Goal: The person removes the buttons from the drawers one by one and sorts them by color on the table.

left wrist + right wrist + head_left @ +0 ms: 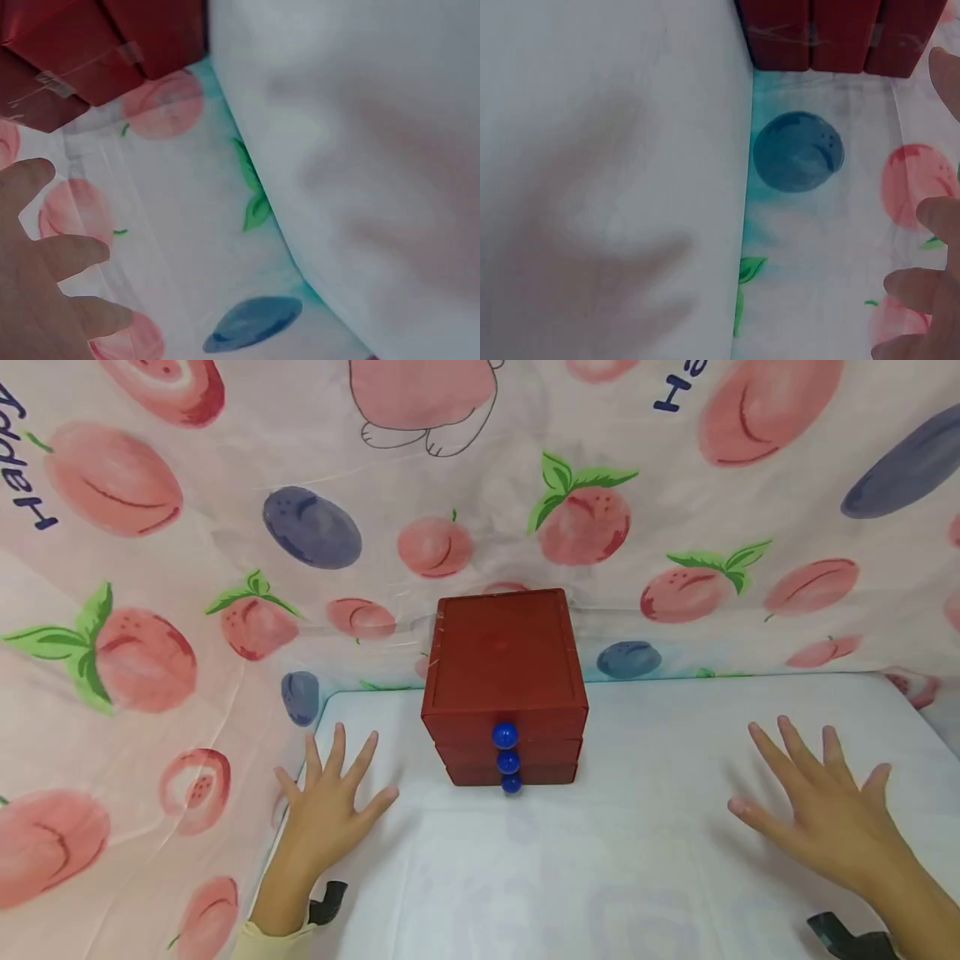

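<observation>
A: What surface do you have in front of you?

B: You face a white bench (637,843). Faint marks show through its top. The far edge runs against a printed cloth (517,477), which also covers the left side.

A: What does the cloth show you?

B: You see pink fruit with green leaves, dark blue ovals and dark lettering at far left and far right. A pink figure with outlined feet is at the far middle.

A: Where do you find the red drawer box (502,652)?

B: On the far part of the bench, left of its middle, near the cloth. It has three tiers, and its blue knobs (508,762) face the near side. Your wrist views show clear tape (56,84) across the tiers.

A: State your hand positions.

B: Your left hand (322,818) is at the left edge of the bench, near the box. Your right hand (840,818) is over the right part, well apart from it. The fingers of both are extended and spread. Each hand casts a soft shadow on the bench. A pale sleeve (273,941) covers your left forearm.
</observation>
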{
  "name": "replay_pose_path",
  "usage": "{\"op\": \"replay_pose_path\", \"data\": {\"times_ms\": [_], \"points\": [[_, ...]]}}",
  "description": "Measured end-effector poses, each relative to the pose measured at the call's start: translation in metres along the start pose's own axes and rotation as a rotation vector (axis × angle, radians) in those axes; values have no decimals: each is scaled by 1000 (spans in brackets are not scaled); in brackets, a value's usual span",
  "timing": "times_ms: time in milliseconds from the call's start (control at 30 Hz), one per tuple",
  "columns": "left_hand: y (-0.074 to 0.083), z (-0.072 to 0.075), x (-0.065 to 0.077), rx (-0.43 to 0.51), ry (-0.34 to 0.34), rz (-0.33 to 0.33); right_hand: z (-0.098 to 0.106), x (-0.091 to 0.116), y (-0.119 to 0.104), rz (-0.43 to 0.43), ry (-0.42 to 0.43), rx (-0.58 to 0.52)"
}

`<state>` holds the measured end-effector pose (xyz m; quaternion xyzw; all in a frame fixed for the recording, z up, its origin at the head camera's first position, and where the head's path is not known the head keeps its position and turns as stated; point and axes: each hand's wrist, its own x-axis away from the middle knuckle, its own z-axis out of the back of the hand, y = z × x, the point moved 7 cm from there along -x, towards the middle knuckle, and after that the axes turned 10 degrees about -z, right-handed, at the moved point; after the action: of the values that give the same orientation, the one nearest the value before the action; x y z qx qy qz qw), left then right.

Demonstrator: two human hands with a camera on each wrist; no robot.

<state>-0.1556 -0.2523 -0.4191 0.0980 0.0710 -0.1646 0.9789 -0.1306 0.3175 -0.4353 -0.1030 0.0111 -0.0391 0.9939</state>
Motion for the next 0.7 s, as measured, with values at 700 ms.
{"op": "replay_pose_path", "data": {"times_ms": [700], "points": [[56,58,-29,637,423,-71,27,17,-128,269,35,-528]]}}
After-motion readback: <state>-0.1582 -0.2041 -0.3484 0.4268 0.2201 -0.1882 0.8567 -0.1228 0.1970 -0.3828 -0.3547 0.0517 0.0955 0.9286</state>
